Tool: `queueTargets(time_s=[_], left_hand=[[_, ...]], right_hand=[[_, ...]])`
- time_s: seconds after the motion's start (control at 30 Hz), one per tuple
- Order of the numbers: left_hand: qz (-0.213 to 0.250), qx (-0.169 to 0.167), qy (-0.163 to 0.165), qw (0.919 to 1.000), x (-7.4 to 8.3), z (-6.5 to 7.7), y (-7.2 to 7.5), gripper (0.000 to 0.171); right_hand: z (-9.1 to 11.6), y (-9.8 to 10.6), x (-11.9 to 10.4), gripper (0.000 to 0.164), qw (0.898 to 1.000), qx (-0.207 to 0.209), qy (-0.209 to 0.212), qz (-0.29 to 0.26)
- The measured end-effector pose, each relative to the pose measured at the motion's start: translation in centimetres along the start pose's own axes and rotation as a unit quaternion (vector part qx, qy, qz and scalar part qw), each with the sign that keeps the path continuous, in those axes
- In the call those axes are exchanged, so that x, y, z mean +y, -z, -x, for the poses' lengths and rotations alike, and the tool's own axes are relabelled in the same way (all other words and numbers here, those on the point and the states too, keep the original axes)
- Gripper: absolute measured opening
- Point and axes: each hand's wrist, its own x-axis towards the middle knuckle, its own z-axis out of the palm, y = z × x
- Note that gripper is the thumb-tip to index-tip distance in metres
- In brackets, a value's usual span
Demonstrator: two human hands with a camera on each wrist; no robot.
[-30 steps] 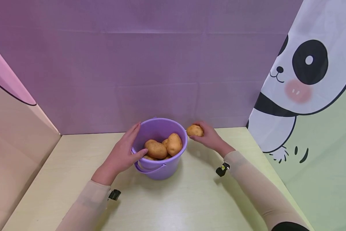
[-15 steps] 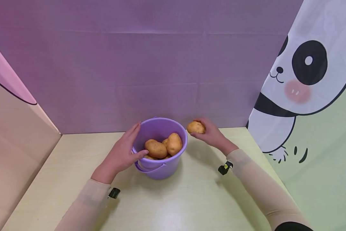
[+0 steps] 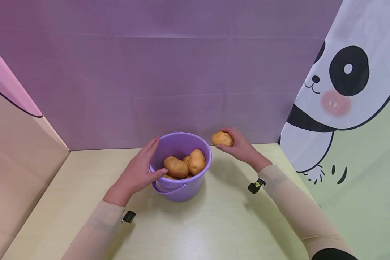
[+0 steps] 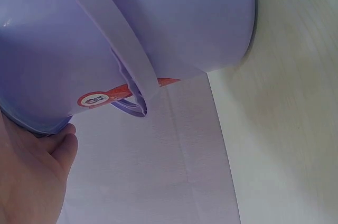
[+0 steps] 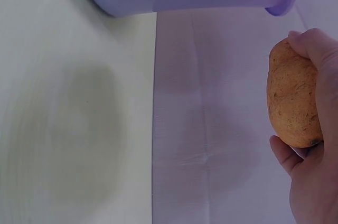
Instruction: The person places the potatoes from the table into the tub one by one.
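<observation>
A purple bucket (image 3: pixel 181 189) stands upright on the table with several potatoes (image 3: pixel 176 167) inside. My left hand (image 3: pixel 137 174) rests against the bucket's left side, its fingers extended along the rim and the thumb reaching over the front edge. In the left wrist view, that hand (image 4: pixel 31 176) touches the bucket's rim. My right hand (image 3: pixel 241 146) holds a single potato (image 3: pixel 222 138) in the air, just right of the bucket and apart from it. The right wrist view has this potato (image 5: pixel 293 94) between thumb and fingers. Potatoes lower in the bucket are partly hidden.
The pale wooden table (image 3: pixel 181 231) ends at a purple back wall (image 3: pixel 181 72) close behind the bucket. A panda-printed panel (image 3: pixel 349 108) stands on the right and a pink and beige panel (image 3: pixel 16 151) on the left. The bucket's handle (image 3: pixel 170 191) hangs down in front.
My right hand has risen a little and drifted slightly right and away with the potato in its grip. The left hand and the bucket have stayed put.
</observation>
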Motion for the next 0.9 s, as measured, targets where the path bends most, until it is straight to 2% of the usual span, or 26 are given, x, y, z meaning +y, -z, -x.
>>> queueTargets(time_s=[0.43, 0.7, 0.9], left_hand=[[0.001, -0.002, 0.001, 1.0, 0.2, 0.0, 0.0, 0.104], [0.001, 0.001, -0.003, 1.0, 0.1, 0.0, 0.0, 0.104], [0.003, 0.0, 0.0, 1.0, 0.1, 0.0, 0.0, 0.104]], right_hand=[[-0.5, 1.1, -1.6, 0.06, 0.999, 0.006, 0.03, 0.01], [-0.9, 1.2, -3.3, 0.058, 0.997, 0.008, 0.07, 0.013], [-1.2, 1.0, -4.2, 0.059, 0.997, -0.002, 0.075, 0.003]])
